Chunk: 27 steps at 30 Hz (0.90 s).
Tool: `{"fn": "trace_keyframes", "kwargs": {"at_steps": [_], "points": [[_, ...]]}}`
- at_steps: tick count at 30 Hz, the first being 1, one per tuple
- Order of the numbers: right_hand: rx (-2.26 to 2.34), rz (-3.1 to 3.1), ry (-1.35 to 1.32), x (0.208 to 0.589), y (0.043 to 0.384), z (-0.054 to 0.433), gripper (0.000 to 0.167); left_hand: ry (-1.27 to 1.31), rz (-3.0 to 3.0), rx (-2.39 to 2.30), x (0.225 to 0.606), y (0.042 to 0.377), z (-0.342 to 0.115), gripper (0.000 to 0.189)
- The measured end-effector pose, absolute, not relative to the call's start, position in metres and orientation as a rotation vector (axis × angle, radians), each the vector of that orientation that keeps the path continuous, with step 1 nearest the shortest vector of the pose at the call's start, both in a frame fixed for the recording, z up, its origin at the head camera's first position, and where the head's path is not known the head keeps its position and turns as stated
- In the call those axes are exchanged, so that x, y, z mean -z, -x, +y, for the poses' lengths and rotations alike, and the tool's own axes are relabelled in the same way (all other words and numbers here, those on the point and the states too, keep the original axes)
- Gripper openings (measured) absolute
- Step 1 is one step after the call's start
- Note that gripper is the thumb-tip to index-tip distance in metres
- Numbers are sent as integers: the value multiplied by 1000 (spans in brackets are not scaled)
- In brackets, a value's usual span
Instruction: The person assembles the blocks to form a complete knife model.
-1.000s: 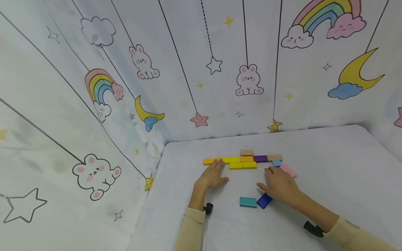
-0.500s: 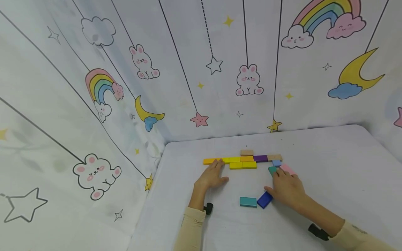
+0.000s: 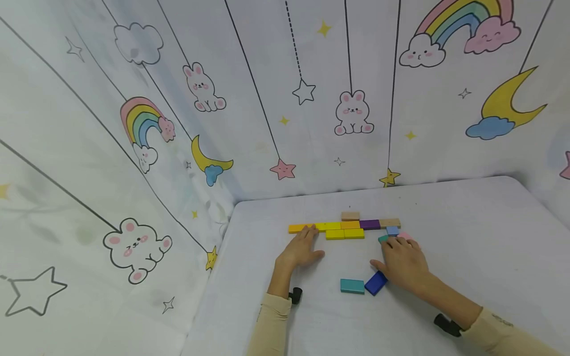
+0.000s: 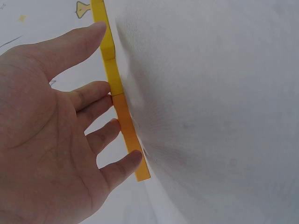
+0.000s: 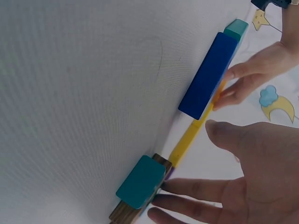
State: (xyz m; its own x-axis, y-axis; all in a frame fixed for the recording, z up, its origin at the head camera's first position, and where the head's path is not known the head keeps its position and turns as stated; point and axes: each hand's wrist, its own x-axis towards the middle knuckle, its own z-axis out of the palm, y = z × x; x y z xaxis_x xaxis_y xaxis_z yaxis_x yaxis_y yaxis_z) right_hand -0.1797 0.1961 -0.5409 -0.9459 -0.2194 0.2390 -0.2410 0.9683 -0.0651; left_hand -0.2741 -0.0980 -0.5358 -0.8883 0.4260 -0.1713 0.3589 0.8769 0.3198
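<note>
Left of the purple block [image 3: 369,225], your left hand [image 3: 299,251] rests straight fingertips on the row of orange and yellow blocks [image 3: 328,226], its thumb apart. On the purple block's near right, your right hand [image 3: 405,264] touches the green block [image 3: 383,239] with straight fingers, its thumb well apart; in the head view those fingers partly hide that block and the pink block [image 3: 406,236]. The light blue block [image 3: 392,231] also sits to the purple block's near right. Nearer you than the purple block lie the dark blue block [image 3: 376,283] and, just beside it, the turquoise block [image 3: 352,286].
</note>
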Motion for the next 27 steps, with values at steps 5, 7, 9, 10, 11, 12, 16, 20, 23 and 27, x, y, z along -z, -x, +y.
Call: {"fn": "trace_keyframes", "kwargs": {"at_steps": [5,7,9,10,11,12,16,20,23,27], "points": [[-151,-2901,-340,540,179,195,64,-593,2813,-406,536,274,-98,74],[-146,-2913,-346,540,179,195,64,-594,2813,-407,536,275,-98,74],[-135,-2922,-354,540,179,194,65,-595,2812,-411,536,275,-98,74],[-133,-2925,-359,540,179,194,65,-596,2813,-415,536,275,-98,74],[-133,-2926,-364,540,180,194,65,-598,2813,-418,536,275,-97,74],[-139,-2929,-367,540,180,194,66,-600,2813,-421,536,275,-97,74],[-163,-2945,-408,539,179,190,69,-604,2813,-426,535,274,-98,74],[-174,-2958,-474,540,180,186,73,-604,2810,-429,535,274,-99,74],[-207,-2957,-497,544,182,185,77,-609,2810,-430,535,274,-100,74],[-260,-2952,-502,549,184,183,77,-620,2812,-426,537,274,-100,74]]}}
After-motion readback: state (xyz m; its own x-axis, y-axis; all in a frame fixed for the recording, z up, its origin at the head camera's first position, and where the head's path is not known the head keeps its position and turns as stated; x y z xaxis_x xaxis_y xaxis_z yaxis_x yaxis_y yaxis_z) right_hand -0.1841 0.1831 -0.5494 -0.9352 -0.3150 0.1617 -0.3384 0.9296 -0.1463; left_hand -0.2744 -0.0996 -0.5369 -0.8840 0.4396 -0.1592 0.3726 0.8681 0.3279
